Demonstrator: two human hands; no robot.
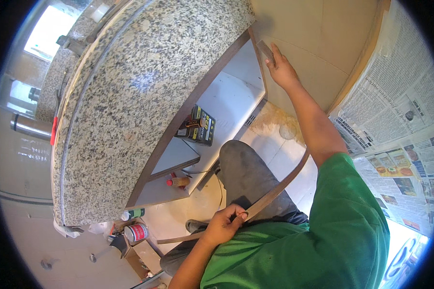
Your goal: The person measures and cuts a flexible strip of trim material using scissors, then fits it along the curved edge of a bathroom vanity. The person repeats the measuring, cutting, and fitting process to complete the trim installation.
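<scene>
My left hand (225,224) is closed around a long thin brown strip (275,192) that curves from near my knee up behind my right arm. My right hand (280,69) presses a small flat brown piece (265,49) against the front edge of the cabinet's side panel (258,53), just under the speckled granite countertop (140,96). My knee in grey trousers (248,173) is bent below the open cabinet (226,101).
A black and yellow box (198,126) stands on the white cabinet shelf. A small red-capped bottle (177,181) lies on the lower shelf. Cans (136,232) stand on the floor at lower left. Newspaper (395,111) covers the surface at right.
</scene>
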